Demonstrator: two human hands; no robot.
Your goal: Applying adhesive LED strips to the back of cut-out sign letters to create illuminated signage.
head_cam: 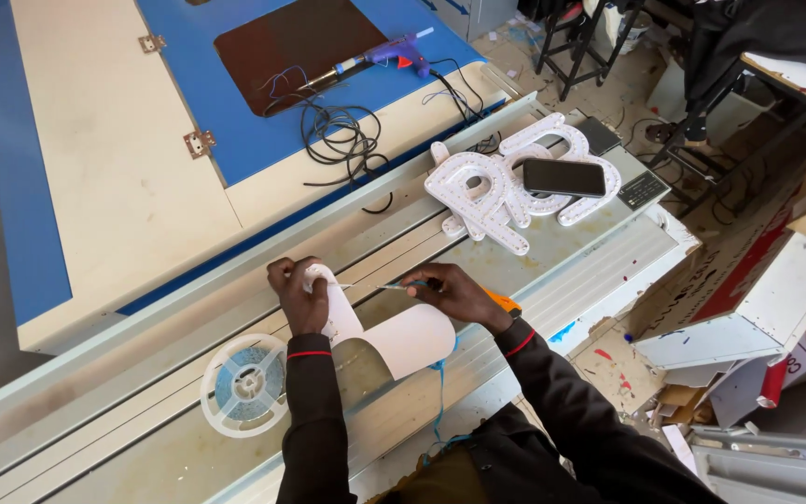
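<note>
Fingers of the left hand (298, 291) clamp a white curved sheet (394, 338); the right hand (450, 291) pinches a thin strip (370, 286) stretched between them. Below the left wrist lies a reel (244, 385); beyond, white letters (506, 182) under a phone (563, 176).

One head-worn view only — it looks steeply down from above the person's shoulders, close over the pale grey metal workbench (552, 252), facing forward toward the blue-and-cream machine lid (123, 168) beyond.
</note>
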